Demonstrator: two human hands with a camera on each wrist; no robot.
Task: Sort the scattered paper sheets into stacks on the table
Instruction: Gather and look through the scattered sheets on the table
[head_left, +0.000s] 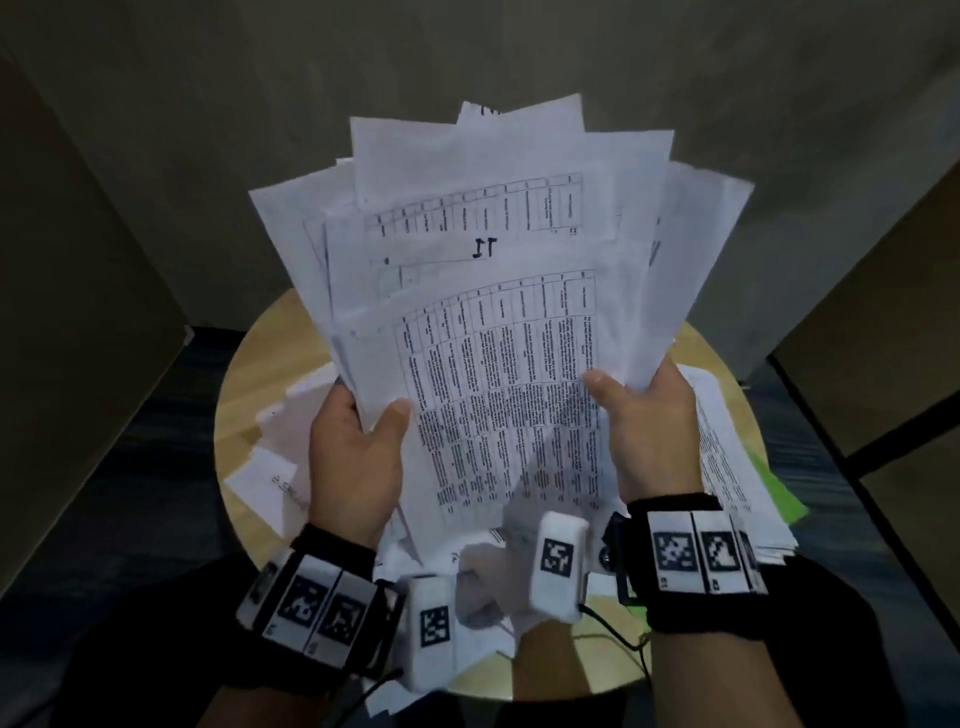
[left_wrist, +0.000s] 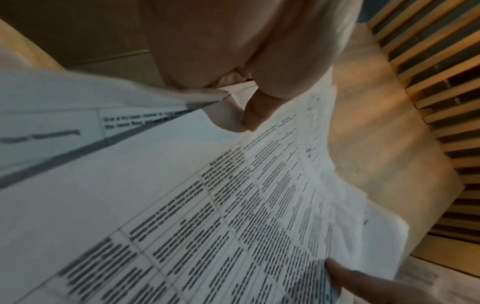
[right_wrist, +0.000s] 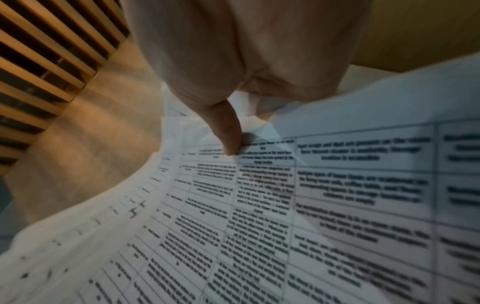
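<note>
Holding a big bunch of sheets (head_left: 483, 291) up over the table (head_left: 270, 353), you have one hand on each lower corner. Your left hand (head_left: 358, 452) grips the bunch's lower left corner, thumb on the front. Your right hand (head_left: 644, 431) grips its lower right corner the same way. Both hands pinch paper; the fingers behind the bunch are hidden.

The bunch stands tall, with its long side running up and away from you, and it fans out messily at the top. So the sheets lie above your hands, and the table lies below the bunch. Both hands look about equally near to the table.

More loose sheets lie on the table under the bunch's left side (head_left: 270, 457). A thick stack (head_left: 727, 447) sits on the table below the bunch's right side, close beside your right hand. I think the bunch's bottom edge needs tapping on the table to even it out before you lay it down.
</note>
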